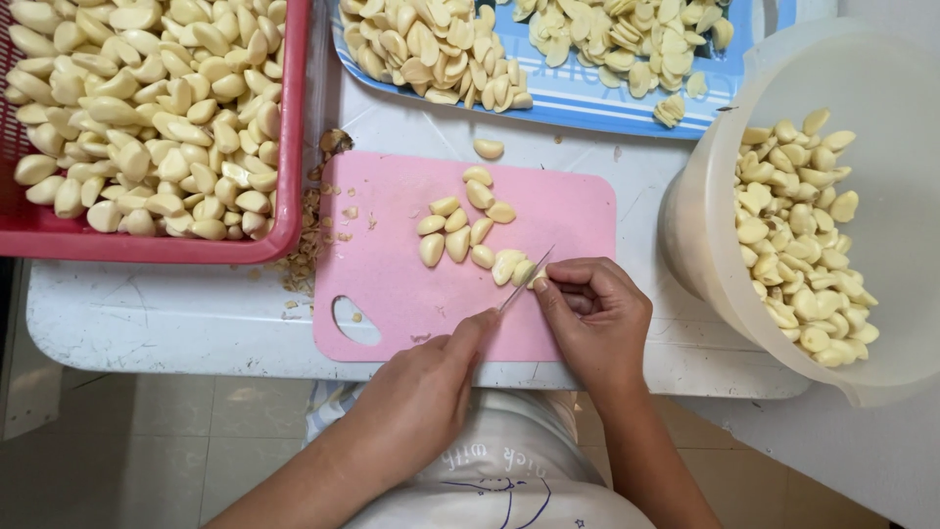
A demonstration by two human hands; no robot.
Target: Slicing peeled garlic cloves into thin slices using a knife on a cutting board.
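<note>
Your left hand (416,392) is closed around a knife (524,279), handle hidden in the palm, with the thin blade angled up and to the right across the pink board (392,294). Your right hand (597,318) is curled, fingertips pinched on a garlic clove (537,279) at the board's right side, so the blade tip meets the clove exactly where your fingers steady it. That grip keeps the small, slippery clove from rolling under the edge.

A loose cluster of cloves (460,230) lies just beyond the knife near the middle of the board, close enough that you can draw the next one without shifting your arms. 1 stray clove (488,148) sits off the far edge of the board on the white surface (147,313).

Brown trimmings (313,245) are strewn along the board's left edge, away from both hands, which keeps the waste apart from the good pieces.

The red basket (289,147) heaped with whole cloves stands at far left. The white tub (705,196) at right, just beside your right hand, holds more cloves, an easy drop from that side. At the far edge a blue tray (587,110) carries 2 heaps of cloves, many of them looking flatter and cut.
</note>
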